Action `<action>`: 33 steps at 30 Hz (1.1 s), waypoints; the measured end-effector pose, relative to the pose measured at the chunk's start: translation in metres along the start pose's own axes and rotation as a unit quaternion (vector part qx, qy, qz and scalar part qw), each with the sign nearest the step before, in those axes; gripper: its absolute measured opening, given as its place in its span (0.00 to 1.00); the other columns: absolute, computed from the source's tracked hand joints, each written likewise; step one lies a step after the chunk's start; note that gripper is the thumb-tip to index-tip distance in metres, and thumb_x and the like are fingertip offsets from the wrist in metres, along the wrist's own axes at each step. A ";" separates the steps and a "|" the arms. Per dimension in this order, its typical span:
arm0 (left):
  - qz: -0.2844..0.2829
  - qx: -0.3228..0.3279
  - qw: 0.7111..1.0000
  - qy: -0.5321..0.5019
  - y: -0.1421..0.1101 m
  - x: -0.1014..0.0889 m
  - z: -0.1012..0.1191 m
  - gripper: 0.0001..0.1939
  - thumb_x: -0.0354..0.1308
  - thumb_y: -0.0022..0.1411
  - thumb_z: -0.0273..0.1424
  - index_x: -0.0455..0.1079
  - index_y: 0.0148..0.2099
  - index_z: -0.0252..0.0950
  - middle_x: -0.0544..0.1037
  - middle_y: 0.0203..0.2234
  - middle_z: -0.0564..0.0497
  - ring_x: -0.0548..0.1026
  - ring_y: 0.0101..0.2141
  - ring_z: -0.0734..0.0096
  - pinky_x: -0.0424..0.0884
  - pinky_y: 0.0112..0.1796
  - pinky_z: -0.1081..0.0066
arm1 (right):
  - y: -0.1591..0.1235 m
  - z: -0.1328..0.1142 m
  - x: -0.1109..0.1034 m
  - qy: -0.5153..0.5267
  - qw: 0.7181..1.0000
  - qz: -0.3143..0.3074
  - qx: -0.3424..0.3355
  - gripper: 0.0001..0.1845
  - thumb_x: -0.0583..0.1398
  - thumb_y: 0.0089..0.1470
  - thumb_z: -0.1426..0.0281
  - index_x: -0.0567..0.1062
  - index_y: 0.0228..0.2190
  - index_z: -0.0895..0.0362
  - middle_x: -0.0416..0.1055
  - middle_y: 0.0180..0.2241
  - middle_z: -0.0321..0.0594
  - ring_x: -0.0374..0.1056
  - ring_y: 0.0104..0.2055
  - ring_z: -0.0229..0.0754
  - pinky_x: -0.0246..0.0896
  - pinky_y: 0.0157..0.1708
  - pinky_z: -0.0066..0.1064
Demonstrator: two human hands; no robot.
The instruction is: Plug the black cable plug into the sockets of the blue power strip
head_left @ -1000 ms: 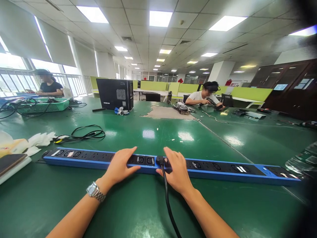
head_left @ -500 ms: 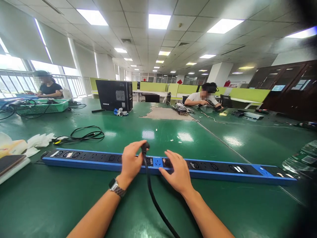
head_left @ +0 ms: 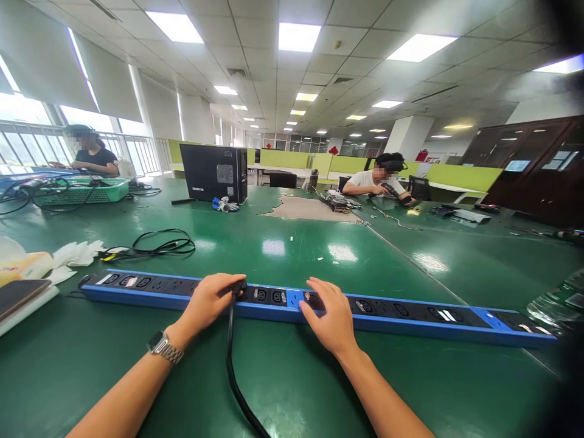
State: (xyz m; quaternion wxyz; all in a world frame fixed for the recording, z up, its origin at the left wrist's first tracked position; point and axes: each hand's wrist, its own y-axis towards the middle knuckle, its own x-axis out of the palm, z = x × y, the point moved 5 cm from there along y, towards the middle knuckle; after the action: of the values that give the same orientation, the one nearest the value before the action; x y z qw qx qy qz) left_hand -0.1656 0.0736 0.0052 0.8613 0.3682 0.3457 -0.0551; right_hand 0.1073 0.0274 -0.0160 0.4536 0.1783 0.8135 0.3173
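Note:
A long blue and black power strip point(head_left: 387, 326) lies across the green table in front of me, its row of sockets facing up. My left hand point(head_left: 211, 301), with a metal-band watch on the wrist, is closed around a black power plug point(head_left: 239, 287). That plug sits at the strip's sockets, left of the middle; my fingers hide whether it is seated. From it a thick black cable point(head_left: 232, 371) runs down toward me. My right hand point(head_left: 331, 317) rests over the strip just right of the blue socket section point(head_left: 294, 299), fingers spread, thumb at the front edge, holding no plug.
Coiled black cables point(head_left: 164, 242) lie behind the strip's left end, near tissues point(head_left: 77, 253) and a phone-like dark slab point(head_left: 22, 295). Farther back stand a computer case point(head_left: 212, 173) and a green basket point(head_left: 104, 191). A plastic bottle point(head_left: 563, 298) lies right. Two people sit beyond.
My left hand has moved left and down with the plug, from above the strip's middle onto its sockets. The cable has swung left with it. My right hand stays at the strip.

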 end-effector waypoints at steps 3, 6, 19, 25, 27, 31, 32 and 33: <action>-0.020 0.002 1.000 0.003 0.002 0.003 0.000 0.15 0.54 0.63 0.35 0.74 0.50 0.41 0.81 0.40 0.49 0.78 0.40 0.63 0.71 0.44 0.64 | 0.000 -0.007 0.003 0.008 1.000 0.006 -0.006 0.17 0.58 0.54 0.62 0.73 0.46 0.53 0.73 0.49 0.43 0.65 0.52 0.50 0.60 0.51 0.47; -0.032 0.000 0.999 0.029 0.003 0.004 0.000 0.15 0.54 0.63 0.33 0.74 0.51 0.42 0.81 0.40 0.49 0.78 0.40 0.63 0.70 0.45 0.64 | 0.000 -0.018 0.007 0.017 0.999 -0.002 -0.028 0.17 0.58 0.54 0.64 0.73 0.45 0.53 0.73 0.49 0.43 0.65 0.52 0.49 0.60 0.52 0.45; -0.025 -0.110 0.979 0.170 0.006 0.002 0.007 0.17 0.55 0.61 0.32 0.74 0.51 0.44 0.82 0.34 0.51 0.77 0.34 0.64 0.69 0.40 0.66 | -0.001 -0.031 0.016 0.041 0.997 -0.012 -0.058 0.11 0.58 0.55 0.66 0.76 0.41 0.52 0.75 0.46 0.41 0.66 0.49 0.47 0.60 0.50 0.44; -0.027 -0.096 0.990 0.100 0.001 0.003 0.003 0.17 0.55 0.60 0.31 0.73 0.51 0.42 0.82 0.38 0.51 0.78 0.39 0.62 0.71 0.42 0.65 | 0.000 -0.030 0.016 0.045 0.998 -0.011 -0.050 0.11 0.58 0.55 0.67 0.76 0.40 0.53 0.75 0.45 0.41 0.67 0.49 0.46 0.60 0.50 0.42; -0.016 -0.086 0.993 0.076 -0.002 0.004 0.003 0.16 0.55 0.61 0.31 0.73 0.51 0.41 0.81 0.40 0.51 0.78 0.41 0.62 0.71 0.43 0.65 | 0.000 -0.030 0.017 0.044 0.998 -0.015 -0.048 0.10 0.58 0.55 0.67 0.77 0.39 0.52 0.76 0.45 0.41 0.67 0.48 0.46 0.59 0.49 0.43; -0.018 -0.064 0.995 0.069 0.000 0.009 0.006 0.17 0.54 0.61 0.31 0.73 0.51 0.41 0.81 0.41 0.50 0.78 0.41 0.64 0.71 0.44 0.65 | 0.001 -0.030 0.019 0.045 0.998 -0.021 -0.046 0.10 0.58 0.55 0.67 0.77 0.38 0.52 0.76 0.44 0.40 0.66 0.48 0.46 0.59 0.50 0.43; -0.026 -0.058 0.995 0.078 0.001 0.010 0.007 0.17 0.54 0.61 0.30 0.73 0.51 0.42 0.81 0.41 0.51 0.78 0.40 0.64 0.71 0.44 0.65 | 0.000 -0.030 0.018 0.046 0.998 -0.021 -0.046 0.10 0.58 0.55 0.67 0.77 0.38 0.52 0.76 0.44 0.40 0.66 0.48 0.46 0.58 0.50 0.43; -0.035 -0.050 0.994 0.089 0.003 0.010 0.008 0.17 0.54 0.60 0.29 0.73 0.52 0.42 0.82 0.40 0.51 0.78 0.40 0.64 0.71 0.44 0.65 | 0.000 -0.031 0.018 0.047 0.998 -0.022 -0.046 0.10 0.58 0.55 0.67 0.77 0.38 0.52 0.76 0.44 0.40 0.66 0.48 0.46 0.58 0.50 0.42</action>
State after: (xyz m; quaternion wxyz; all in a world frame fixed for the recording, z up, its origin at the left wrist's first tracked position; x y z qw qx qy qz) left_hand -0.1525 0.0720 0.0042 0.8421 0.3153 0.4363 -0.0349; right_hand 0.0719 0.0268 -0.0152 0.4291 0.1240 0.8221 0.3529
